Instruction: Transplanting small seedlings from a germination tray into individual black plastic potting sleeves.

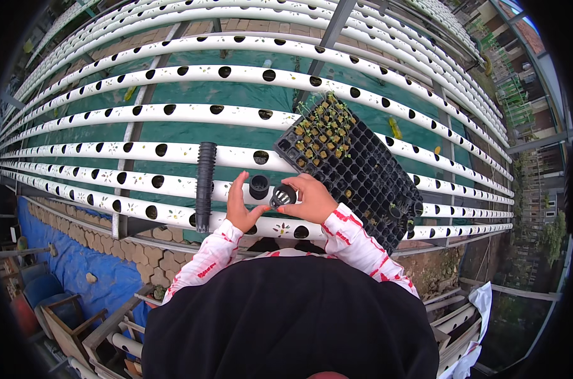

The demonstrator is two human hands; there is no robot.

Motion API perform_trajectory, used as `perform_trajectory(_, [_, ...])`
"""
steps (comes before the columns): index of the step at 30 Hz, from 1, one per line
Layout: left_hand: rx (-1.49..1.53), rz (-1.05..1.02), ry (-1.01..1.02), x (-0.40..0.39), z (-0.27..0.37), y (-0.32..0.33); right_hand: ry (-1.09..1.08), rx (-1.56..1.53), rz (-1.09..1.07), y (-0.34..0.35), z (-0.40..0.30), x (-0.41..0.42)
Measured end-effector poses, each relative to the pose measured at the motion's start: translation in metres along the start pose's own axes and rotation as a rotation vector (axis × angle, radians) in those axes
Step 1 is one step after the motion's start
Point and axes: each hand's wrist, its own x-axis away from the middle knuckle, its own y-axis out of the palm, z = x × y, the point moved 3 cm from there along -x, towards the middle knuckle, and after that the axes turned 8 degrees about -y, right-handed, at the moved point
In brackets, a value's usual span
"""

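Observation:
My right hand grips a black plastic net pot, tilted so that its slotted side shows. Close by on the left, my left hand has its fingers apart, its thumb tip near the pot's lower end; whether it touches the pot I cannot tell. Between the hands, a second black net pot stands upright at a white pipe. A long stack of nested black net pots lies across the pipes left of my left hand. On the right, a black seedling tray rests over the pipes, with small green seedlings in its upper-left cells.
White hydroponic pipes with round holes run from left to right on a metal frame. Green sheeting lies beneath them. A blue tarpaulin, paving blocks and a wooden frame are at lower left.

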Motion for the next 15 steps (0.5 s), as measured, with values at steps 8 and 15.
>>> perform_trajectory(8, [0.338, -0.394, -0.076, 0.018, 0.051, 0.041, 0.157, -0.159, -0.138, -0.006, 0.001, 0.037])
perform_trajectory(15, [0.751, -0.34, -0.401, 0.021, 0.062, 0.074, 0.102, -0.299, 0.27, -0.064, 0.052, 0.051])
